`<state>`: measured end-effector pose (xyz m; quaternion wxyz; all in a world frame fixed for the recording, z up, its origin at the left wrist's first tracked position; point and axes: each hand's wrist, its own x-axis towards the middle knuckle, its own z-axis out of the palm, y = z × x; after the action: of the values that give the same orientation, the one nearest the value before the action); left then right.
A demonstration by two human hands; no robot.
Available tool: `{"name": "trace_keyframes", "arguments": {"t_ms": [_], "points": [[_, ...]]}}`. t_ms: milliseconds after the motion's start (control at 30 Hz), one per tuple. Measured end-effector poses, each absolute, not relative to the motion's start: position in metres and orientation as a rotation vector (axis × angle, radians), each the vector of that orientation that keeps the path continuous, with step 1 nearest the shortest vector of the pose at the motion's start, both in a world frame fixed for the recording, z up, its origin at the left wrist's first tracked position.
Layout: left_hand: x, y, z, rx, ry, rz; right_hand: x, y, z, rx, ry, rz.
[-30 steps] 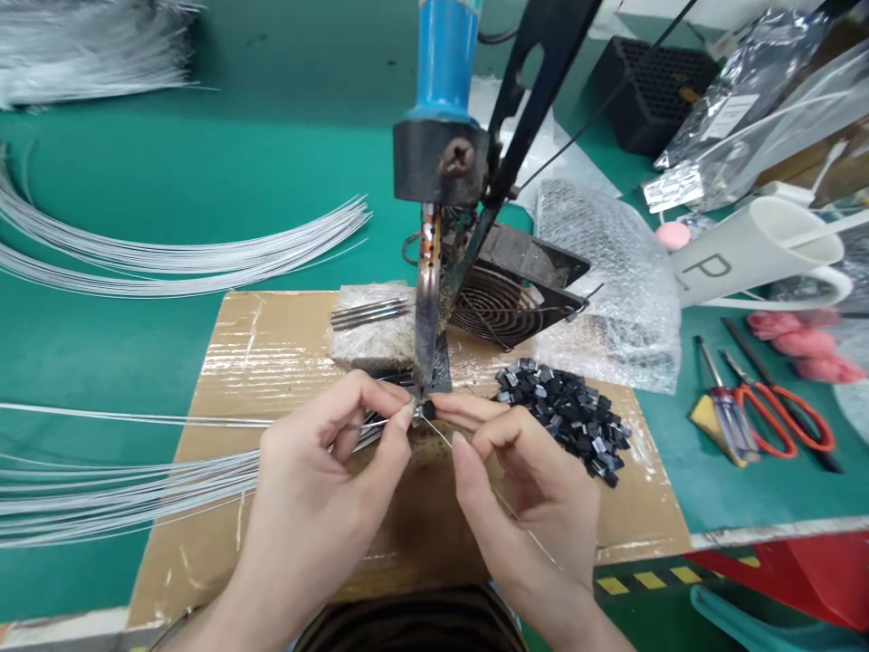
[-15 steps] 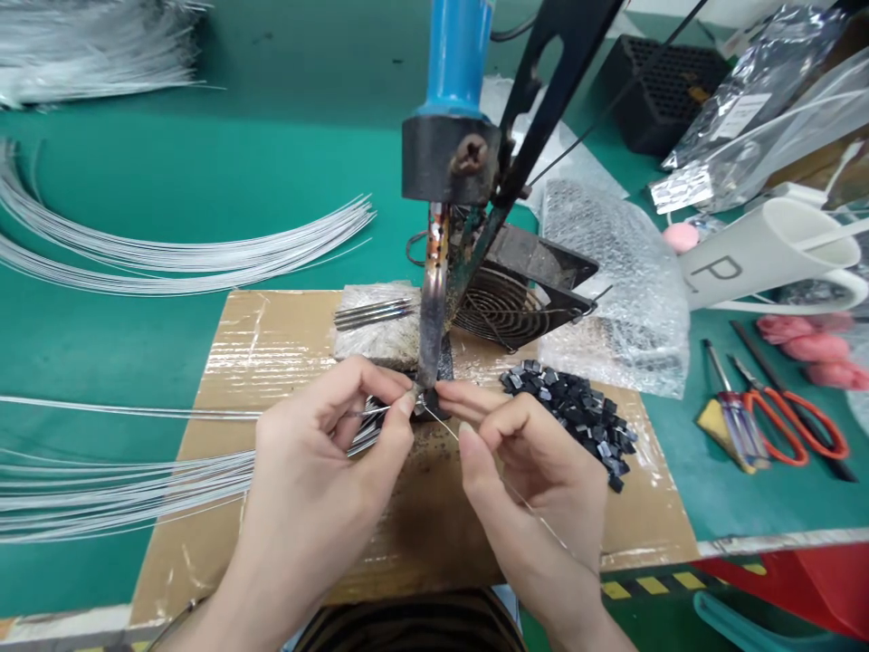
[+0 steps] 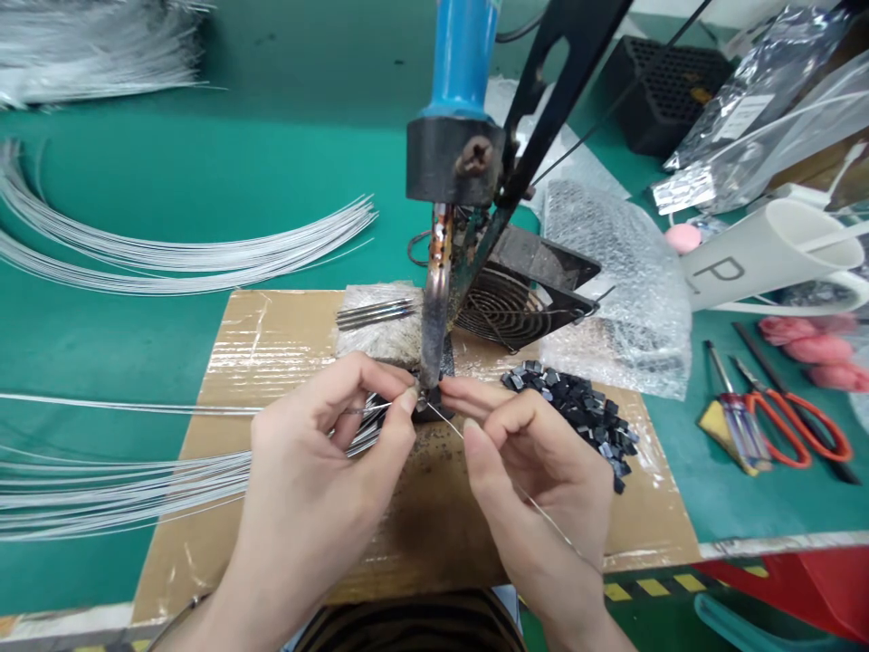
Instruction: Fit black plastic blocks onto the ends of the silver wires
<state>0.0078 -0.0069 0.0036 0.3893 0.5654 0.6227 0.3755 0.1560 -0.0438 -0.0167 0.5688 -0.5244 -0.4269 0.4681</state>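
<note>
My left hand [image 3: 332, 453] pinches the end of a thin grey-white wire [image 3: 169, 408] that runs off to the left. Directly at its fingertips is the bent tip [image 3: 433, 340] of a soldering iron [image 3: 462, 68], clamped upright in a black stand. Between thumb and forefinger, my right hand [image 3: 543, 471] grips a thin strand of solder wire [image 3: 448, 424], which crosses the palm and points at the iron's tip. Its other fingers reach toward a dark spot below the tip; what they touch there is hidden. A bundle of wires [image 3: 136, 493] passes beneath my left hand.
Small black parts [image 3: 577, 417] lie heaped on the cardboard [image 3: 237, 353] at right. Behind the iron stand a small fan [image 3: 509, 303] and bubble wrap [image 3: 617, 290]. Further right are a white mug [image 3: 753, 254], a screwdriver [image 3: 737, 417] and orange-handled scissors [image 3: 778, 439]. More wires [image 3: 204, 258] lie at left.
The whole view has shifted very slightly. Both hands keep their grips at the iron's tip; my right hand and the solder wire sit a touch further right and lower.
</note>
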Motion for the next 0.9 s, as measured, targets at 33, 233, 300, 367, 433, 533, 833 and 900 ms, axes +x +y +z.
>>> {"name": "trace_keyframes", "arguments": {"t_ms": [33, 233, 300, 367, 433, 533, 833, 900], "points": [[0.008, -0.0071, 0.0041, 1.442, 1.584, 0.956, 0.1558, -0.044, -0.0162, -1.229, -0.994, 1.103], [0.008, -0.0084, 0.0034, 1.486, 1.603, 0.951, 0.1572, -0.0453, -0.0166, -1.217, -1.016, 1.09], [0.0079, -0.0086, 0.0026, 1.492, 1.607, 0.947, 0.1576, -0.0454, -0.0172, -1.207, -1.024, 1.08], [0.008, -0.0086, 0.0022, 1.499, 1.609, 0.947, 0.1575, -0.0453, -0.0176, -1.208, -1.029, 1.073], [0.0081, -0.0086, 0.0021, 1.512, 1.608, 0.953, 0.157, -0.0451, -0.0176, -1.216, -1.03, 1.067], [0.0082, -0.0094, 0.0027, 1.523, 1.598, 0.978, 0.156, -0.0453, -0.0177, -1.221, -1.024, 1.062], [0.012, -0.0063, 0.0053, 1.54, 1.615, 0.986, 0.1534, -0.0458, -0.0171, -1.261, -1.033, 1.024], [0.0124, -0.0063, 0.0052, 1.548, 1.614, 0.983, 0.1531, -0.0459, -0.017, -1.268, -1.045, 1.011]]}}
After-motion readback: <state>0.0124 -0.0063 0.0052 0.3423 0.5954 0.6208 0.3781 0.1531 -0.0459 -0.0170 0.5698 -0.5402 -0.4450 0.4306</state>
